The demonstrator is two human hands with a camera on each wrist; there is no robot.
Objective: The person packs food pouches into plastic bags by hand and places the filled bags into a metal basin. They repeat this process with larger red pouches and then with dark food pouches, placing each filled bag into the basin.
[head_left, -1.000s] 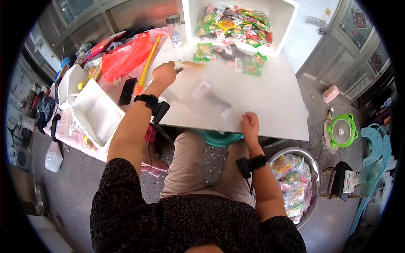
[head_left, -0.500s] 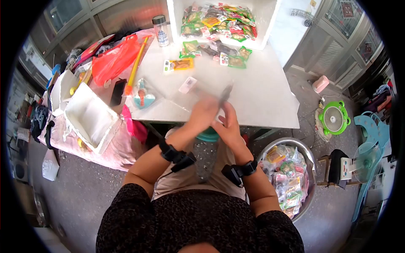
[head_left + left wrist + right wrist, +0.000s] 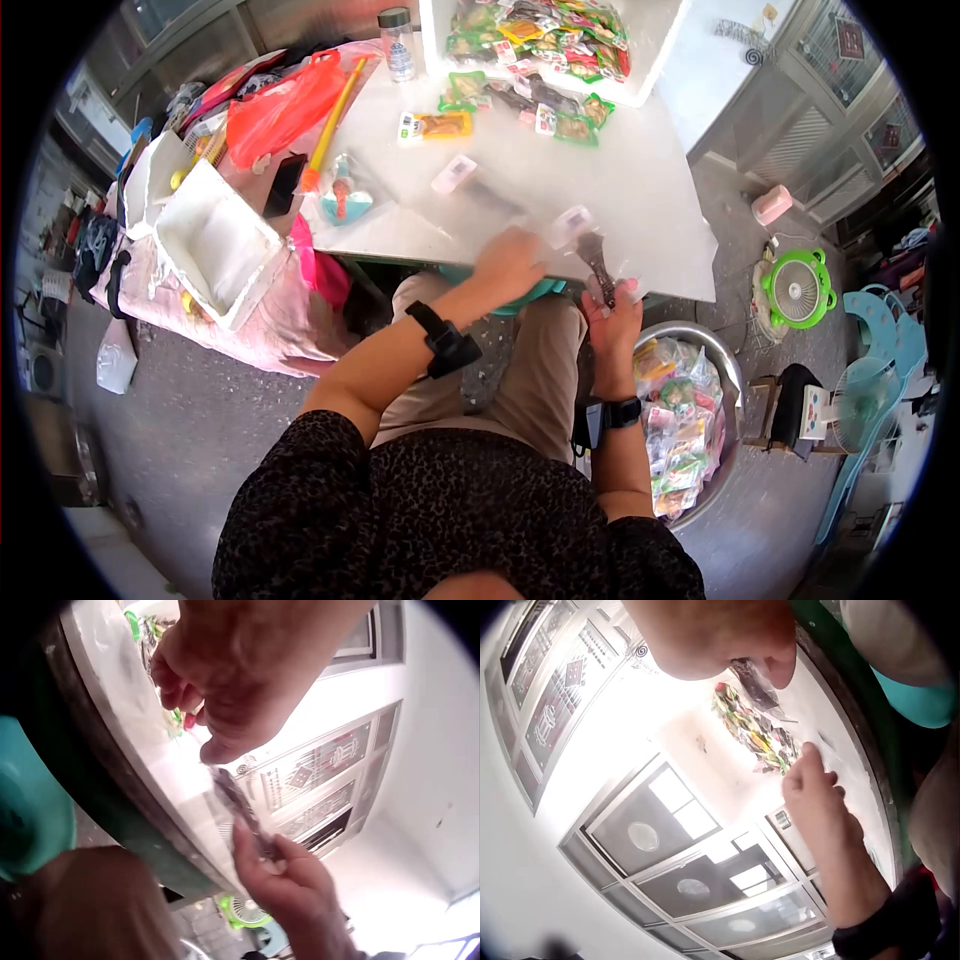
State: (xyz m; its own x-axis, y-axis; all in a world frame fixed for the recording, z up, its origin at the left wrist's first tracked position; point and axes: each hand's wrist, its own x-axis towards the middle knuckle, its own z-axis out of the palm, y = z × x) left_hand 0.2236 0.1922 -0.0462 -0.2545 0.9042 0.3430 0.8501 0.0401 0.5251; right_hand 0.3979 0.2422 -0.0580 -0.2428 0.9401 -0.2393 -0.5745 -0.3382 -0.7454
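Note:
The right hand (image 3: 612, 325) pinches the lower end of a clear packet with dark contents (image 3: 595, 262), its pale label end standing over the table's front edge. Blurred in the head view, the left hand (image 3: 510, 265) is left of that packet. In the right wrist view the left hand (image 3: 821, 802) has curled fingers, with a gap between it and the dark packet (image 3: 757, 690). Another labelled packet (image 3: 456, 174) lies flat on the white table (image 3: 400, 220). Farther back are a yellow packet (image 3: 436, 126) and several green and dark packets (image 3: 570, 124).
A white foam box (image 3: 655, 70) full of packets stands at the back, beside a jar (image 3: 398, 50). A blue-bottomed packet (image 3: 346, 198) and a yellow stick (image 3: 333, 125) are at left. Below right is a metal basin (image 3: 735, 400) of packets.
From the back left of the table, the left hand has come to the front, leaving the yellow packet there. The right hand, earlier without a packet, now holds the dark one farther right.

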